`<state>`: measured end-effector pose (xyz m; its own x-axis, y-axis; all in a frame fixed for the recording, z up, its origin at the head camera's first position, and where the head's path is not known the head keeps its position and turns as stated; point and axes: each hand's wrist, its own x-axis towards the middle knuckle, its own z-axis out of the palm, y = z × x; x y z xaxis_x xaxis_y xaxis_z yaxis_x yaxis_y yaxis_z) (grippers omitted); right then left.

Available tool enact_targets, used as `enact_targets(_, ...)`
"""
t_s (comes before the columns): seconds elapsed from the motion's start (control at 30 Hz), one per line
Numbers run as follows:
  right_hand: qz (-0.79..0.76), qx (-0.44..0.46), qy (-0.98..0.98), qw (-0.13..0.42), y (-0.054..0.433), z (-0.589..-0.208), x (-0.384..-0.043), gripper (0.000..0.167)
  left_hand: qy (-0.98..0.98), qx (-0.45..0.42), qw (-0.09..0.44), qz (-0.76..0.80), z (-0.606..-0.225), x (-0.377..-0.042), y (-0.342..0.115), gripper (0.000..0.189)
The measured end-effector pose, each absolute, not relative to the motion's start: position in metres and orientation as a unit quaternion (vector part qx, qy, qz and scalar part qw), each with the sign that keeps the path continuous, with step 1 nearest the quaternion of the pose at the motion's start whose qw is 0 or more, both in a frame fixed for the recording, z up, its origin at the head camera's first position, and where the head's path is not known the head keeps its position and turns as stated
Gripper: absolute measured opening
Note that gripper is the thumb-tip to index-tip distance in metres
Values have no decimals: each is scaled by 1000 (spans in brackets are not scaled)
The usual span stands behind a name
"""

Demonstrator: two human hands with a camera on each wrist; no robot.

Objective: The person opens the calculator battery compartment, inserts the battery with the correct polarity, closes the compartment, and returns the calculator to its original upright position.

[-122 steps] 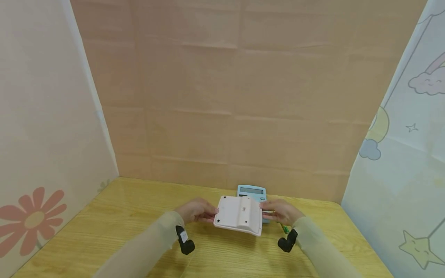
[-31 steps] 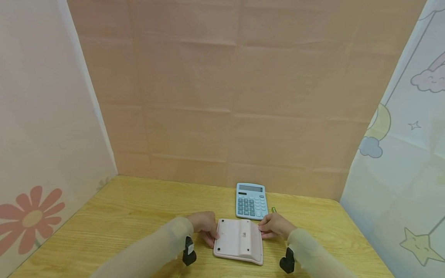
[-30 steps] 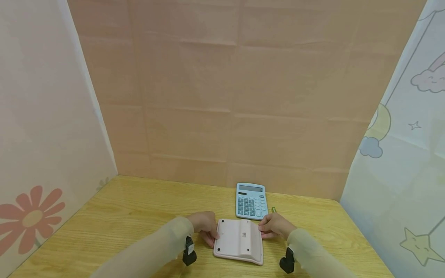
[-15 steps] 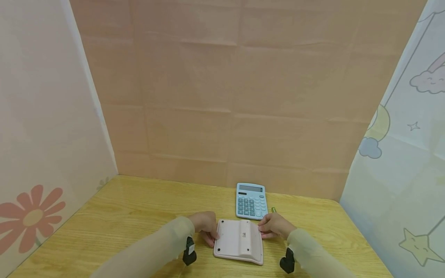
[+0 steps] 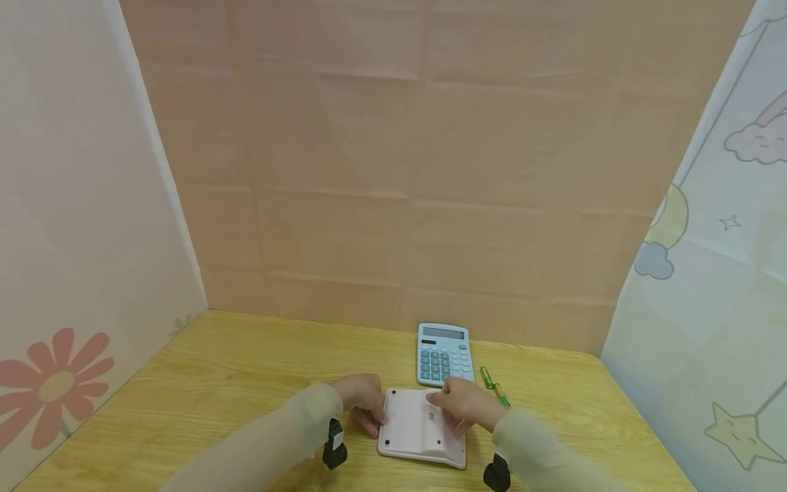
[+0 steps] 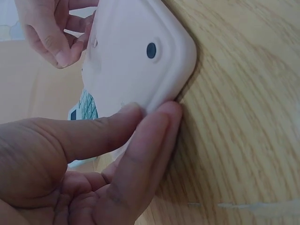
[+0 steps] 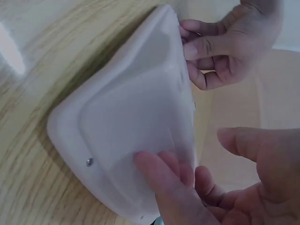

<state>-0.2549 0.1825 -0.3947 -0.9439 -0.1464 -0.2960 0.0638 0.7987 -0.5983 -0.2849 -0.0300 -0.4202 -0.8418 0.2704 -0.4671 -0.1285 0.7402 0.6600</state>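
Nearest: 2 cream sleeves (image 5: 258, 441), 1 per arm, each w/ 1 black wrist cam (image 5: 335, 444). Beyond them, nr the middle of the wood-grain bench (image 5: 246, 362), lies 1 pink calculator (image 5: 404, 420), back side up (prob. a calc, its front is hidden). It has a raised housing (image 5: 432, 435) on the R half of the back; inside not visible. 2 black feet (image 5: 387, 442) show along its L side, 1 nr each corner.

L hand (image 5: 364, 403) is clamped on the calc's L edge, thumb on the back, fingertips at the rim. R hand (image 5: 472, 403) is at the R side, over part of the raised housing, w/ thumb & fingers well apart, index fairly straight.

Just beyond the R hand, 2 green batteries (image 5: 486, 377) lie loose on the bench, nr each other, R of the other calc.

Further back: 1 blue calculator (image 5: 444, 352), face up, display at the far end, lower edge partly covered by the R hand in head view.

Farthest: 1 plain tan backdrop (image 5: 393, 171) w/ fold lines, btwn 2 printed side panels, L w/ 1 big red flower (image 5: 58, 386), R w/ a smiling star (image 5: 738, 436), moon & clouds.
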Motion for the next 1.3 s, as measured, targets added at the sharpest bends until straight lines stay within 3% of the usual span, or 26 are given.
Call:
enact_targets(0.67, -246, -55, 956, 152, 174, -397, -250, 32, 882, 38, 297, 363, -417, -285, -29, 16)
enact_targets(1.3, -257, -26, 946, 196, 165, -387, -252, 21, 888, 41, 304, 344, -416, -286, -27, 15)
